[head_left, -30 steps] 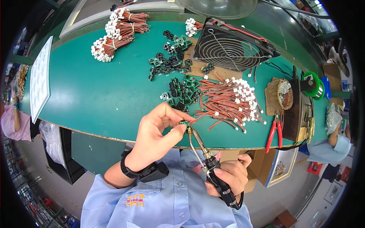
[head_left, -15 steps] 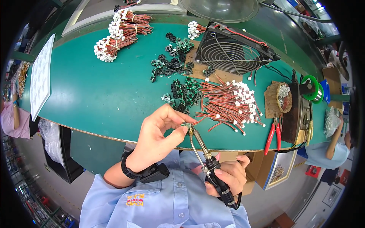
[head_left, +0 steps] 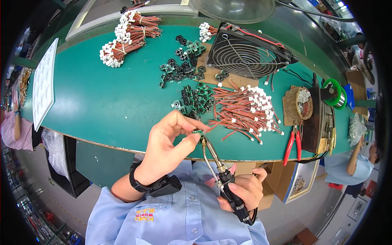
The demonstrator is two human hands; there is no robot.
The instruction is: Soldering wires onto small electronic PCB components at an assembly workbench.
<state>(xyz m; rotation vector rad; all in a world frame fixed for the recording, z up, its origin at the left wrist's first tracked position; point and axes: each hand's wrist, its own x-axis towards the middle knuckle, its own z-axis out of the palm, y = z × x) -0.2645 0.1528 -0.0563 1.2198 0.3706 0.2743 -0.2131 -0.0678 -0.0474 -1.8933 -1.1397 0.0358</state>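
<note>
Between the thumb and fingers of my left hand (head_left: 165, 141) is a small green circuit board (head_left: 197, 132), pinched at the table's front edge. A red-and-black wire lead (head_left: 211, 128) meets the board at its right side. My right hand (head_left: 247, 190) is wrapped around the black handle of a soldering iron (head_left: 214, 156), which has a thin metal feed tube alongside its barrel. The iron's tip points up at the board; whether they touch is too small to tell. Just beyond my left fingers lies a heap of green and black circuit boards (head_left: 197, 98).
Loose wire leads with white connectors (head_left: 245, 108) spread right of the boards. Behind them stands a black fan (head_left: 245, 53). Red-handled cutters (head_left: 292, 143), a solder spool (head_left: 334, 93) and a tip-cleaning holder (head_left: 293, 104) sit right. Bundled leads (head_left: 122, 49) and a white tray (head_left: 44, 83) lie left.
The iron's tip and the board have shifted very slightly against each other, with the board's green face now showing more. Both hands keep their holds.
</note>
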